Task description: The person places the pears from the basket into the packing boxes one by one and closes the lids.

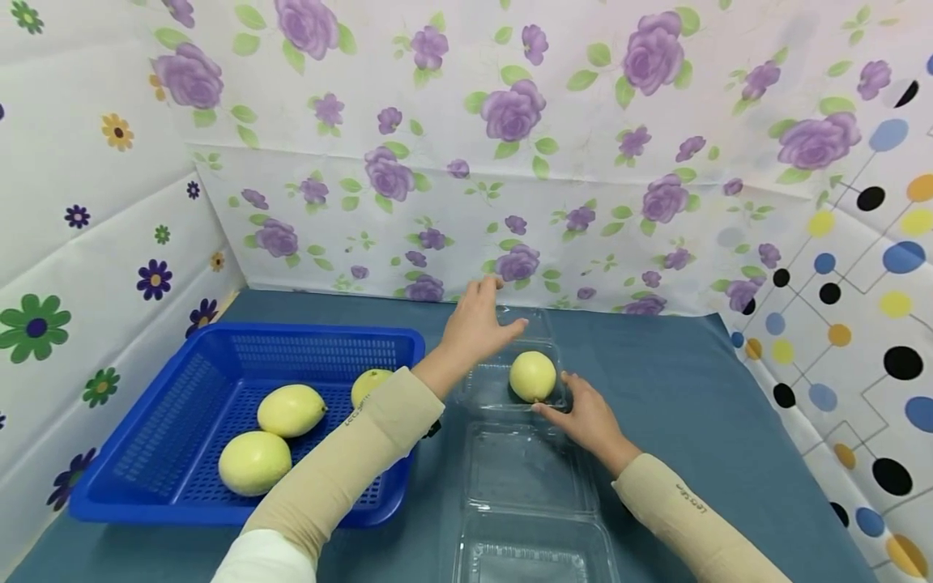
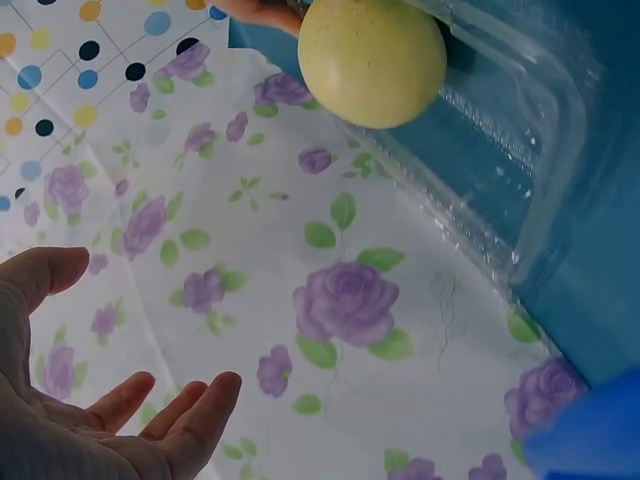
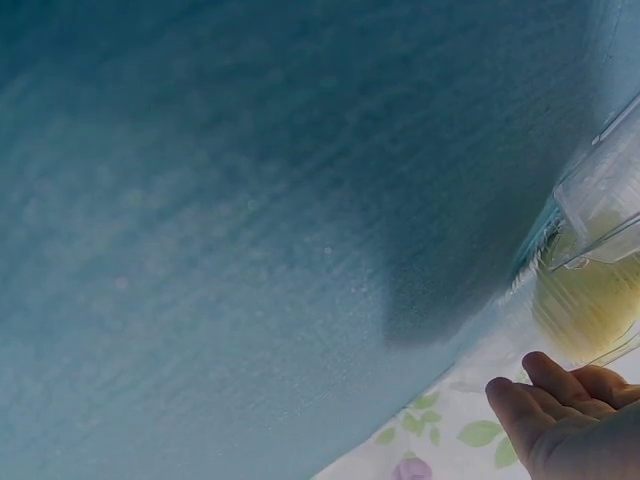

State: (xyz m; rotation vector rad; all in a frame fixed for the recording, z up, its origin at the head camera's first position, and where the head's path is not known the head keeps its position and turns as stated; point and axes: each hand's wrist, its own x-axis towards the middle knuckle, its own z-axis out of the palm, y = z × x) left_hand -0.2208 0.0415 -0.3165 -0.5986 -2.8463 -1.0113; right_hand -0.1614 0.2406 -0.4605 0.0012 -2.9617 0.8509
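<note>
A round, pale yellow melon (image 1: 532, 376) sits in the right part of a clear plastic container (image 1: 484, 389), whose clear lid lies folded back behind it. My left hand (image 1: 477, 320) is raised over the container's far left side, apart from the melon, its fingers spread and holding nothing. In the left wrist view the fingers of that left hand (image 2: 110, 400) are loosely bent. At the container's near right edge is my right hand (image 1: 592, 419), thumb and fingers apart beside the melon. The right wrist view has the right hand (image 3: 575, 410) next to the clear wall; contact is unclear.
A blue plastic basket (image 1: 156, 512) stands at the left with several pale yellow melons (image 1: 255, 463), one partly behind my left arm. A second clear container (image 1: 535, 470) lies open nearer me. Blue cloth (image 1: 656, 380) covers the table, and patterned sheets (image 1: 452, 129) enclose it.
</note>
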